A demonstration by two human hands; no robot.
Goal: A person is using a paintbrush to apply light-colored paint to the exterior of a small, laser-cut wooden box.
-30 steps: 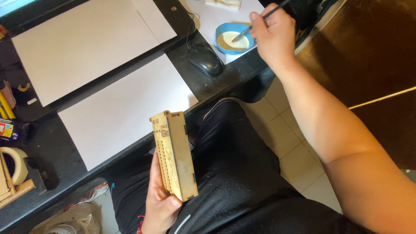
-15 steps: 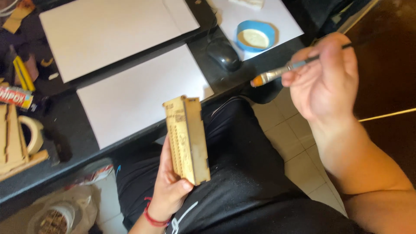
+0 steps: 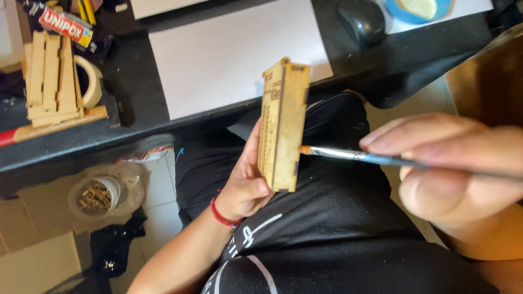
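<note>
- A flat, laser-cut wooden box piece [image 3: 281, 125], pale brown with scorched edges and a row of small slots down one side, stood upright over the person's lap, just in front of the bench edge.
- The left hand [image 3: 248, 182] held it from below and behind, its grip pinching the lower part of the piece between thumb and fingers; a red band circled that wrist.
- A thin paintbrush [image 3: 348, 155] with a metal ferrule and blue handle lay almost level, its tip touching the right edge of the wooden piece.
- The right hand [image 3: 452, 163], large and blurred close to the camera, had its grip pressed together around the brush handle.
- On the black bench [image 3: 136, 81] behind lay a white sheet of paper [image 3: 229, 54], a dark computer mouse [image 3: 362, 22] and a blue dish [image 3: 419, 8].
- Farther left on the bench sat a stack of wooden slats [image 3: 52, 76], a roll of masking tape [image 3: 90, 81] and a glue box [image 3: 68, 26].
- On the tiled floor below lay a bag holding a tub of wood scraps [image 3: 98, 196].
</note>
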